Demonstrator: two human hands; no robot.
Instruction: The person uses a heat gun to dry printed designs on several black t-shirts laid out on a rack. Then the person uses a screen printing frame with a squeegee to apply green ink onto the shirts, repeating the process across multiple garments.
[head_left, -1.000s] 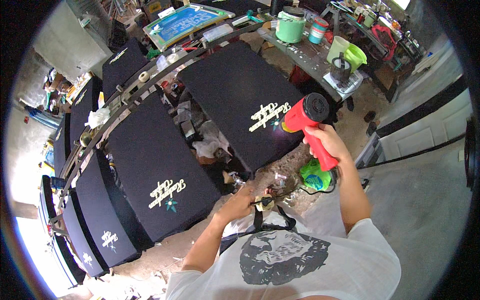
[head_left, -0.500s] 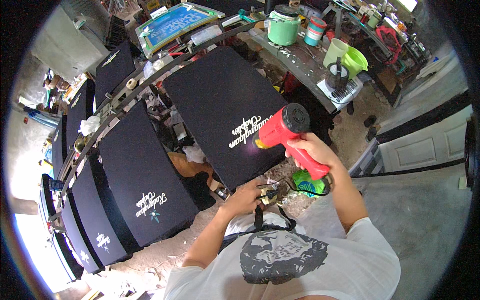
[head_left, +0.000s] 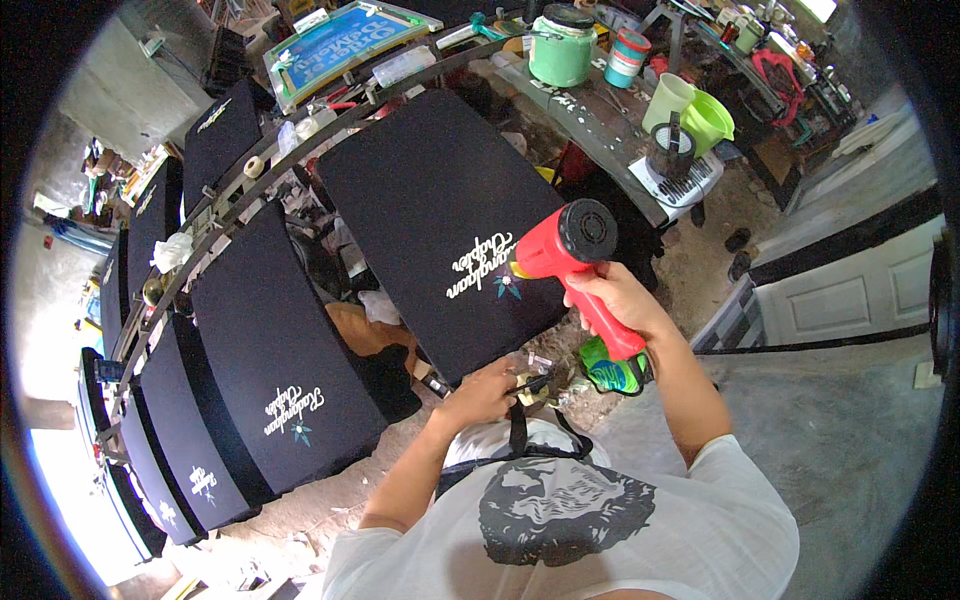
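My right hand grips the handle of a red heat gun with a black back cap. Its nozzle points down over the white lettering and small blue emblem printed on a black, cloth-covered board; whether it touches is unclear. My left hand is at that board's near edge, fingers curled by a dark cable; what they hold is hard to make out. To its left lies another printed black board.
More black boards fan leftward along a metal rail. Behind stand a blue screen frame and a bench with a green tub, a cup and jug. A green bag lies below the gun; a white door is right.
The heat gun has moved left and slightly down over the print. The boards sit further left and lower in view, the background further left. My left hand stays near the edge.
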